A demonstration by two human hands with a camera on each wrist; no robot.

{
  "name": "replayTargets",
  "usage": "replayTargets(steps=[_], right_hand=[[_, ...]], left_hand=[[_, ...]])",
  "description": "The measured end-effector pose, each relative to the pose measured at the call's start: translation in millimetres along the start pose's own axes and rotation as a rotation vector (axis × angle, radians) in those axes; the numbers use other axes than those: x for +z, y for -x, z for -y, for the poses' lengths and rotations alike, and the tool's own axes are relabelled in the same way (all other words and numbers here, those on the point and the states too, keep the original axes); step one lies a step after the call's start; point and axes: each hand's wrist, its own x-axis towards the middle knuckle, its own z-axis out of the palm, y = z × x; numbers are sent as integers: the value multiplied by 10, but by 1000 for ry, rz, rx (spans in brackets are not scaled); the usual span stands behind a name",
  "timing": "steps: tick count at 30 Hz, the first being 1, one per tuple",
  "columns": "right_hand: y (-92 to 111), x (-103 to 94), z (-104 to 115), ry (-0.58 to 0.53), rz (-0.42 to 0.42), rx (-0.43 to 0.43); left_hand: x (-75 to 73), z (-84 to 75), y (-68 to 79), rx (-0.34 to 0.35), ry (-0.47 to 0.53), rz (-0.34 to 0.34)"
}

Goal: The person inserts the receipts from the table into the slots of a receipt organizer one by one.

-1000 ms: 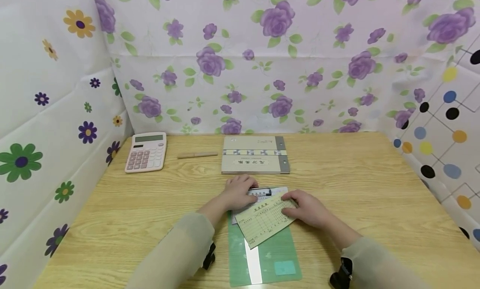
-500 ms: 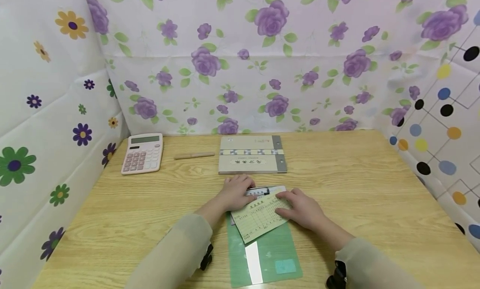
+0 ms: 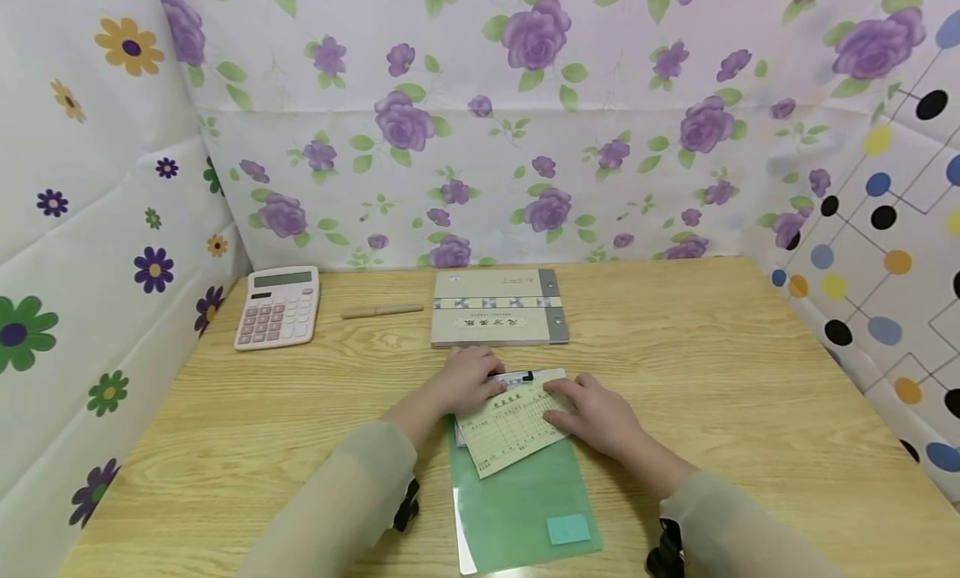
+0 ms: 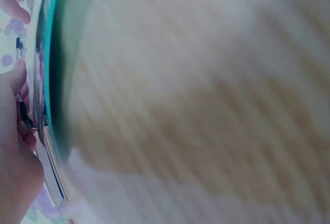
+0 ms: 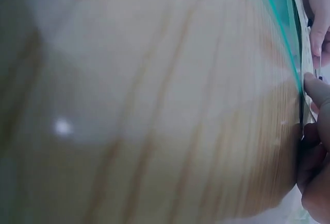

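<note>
A translucent green clipboard [image 3: 517,511] with a metal clip [image 3: 513,377] at its far end lies in front of me. My left hand [image 3: 467,383] grips that end, its thumb over the clip in the left wrist view. My right hand [image 3: 596,415] pinches the right side of a pale yellow printed form slip [image 3: 510,432]. This slip lies slanted over the upper board, its top edge right at the clip. White paper shows beneath it, mostly hidden. In the right wrist view, the right thumb [image 5: 317,90] lies along the slip's edge.
Beyond the board lies a grey ledger book [image 3: 495,307]. A tan pen [image 3: 382,310] and a pink calculator [image 3: 277,308] are to its left. A blue-green sticky note [image 3: 567,529] is on the board's near right corner. Floral cloth [image 3: 480,128] hangs behind the wooden table [image 3: 690,353].
The slip has moved away from me and slightly left, up to the clip, with my right hand following. My left hand stays at the clip. Glare on the board has shifted left.
</note>
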Motion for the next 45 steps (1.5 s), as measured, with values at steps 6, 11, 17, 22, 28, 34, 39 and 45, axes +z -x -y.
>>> replayTargets(steps=[6, 11, 17, 22, 28, 34, 39, 45], right_hand=[[-70, 9, 50, 3, -7, 61], [-99, 6, 116, 15, 0, 117], [-111, 36, 147, 42, 1, 138], [-109, 54, 148, 62, 0, 135], [-95, 44, 142, 60, 12, 139], [-90, 37, 126, 62, 23, 134], [-96, 27, 110, 56, 27, 118], [-110, -20, 64, 69, 39, 54]], left_hand=[[-55, -4, 14, 14, 11, 4], [-45, 5, 16, 13, 2, -3], [-25, 6, 25, 6, -9, -18], [0, 0, 39, 6, -61, -22], [13, -24, 66, 26, -118, -33], [43, -34, 80, 17, -133, -54], [75, -14, 87, 13, -70, -51], [82, 1, 94, 26, -23, -35]])
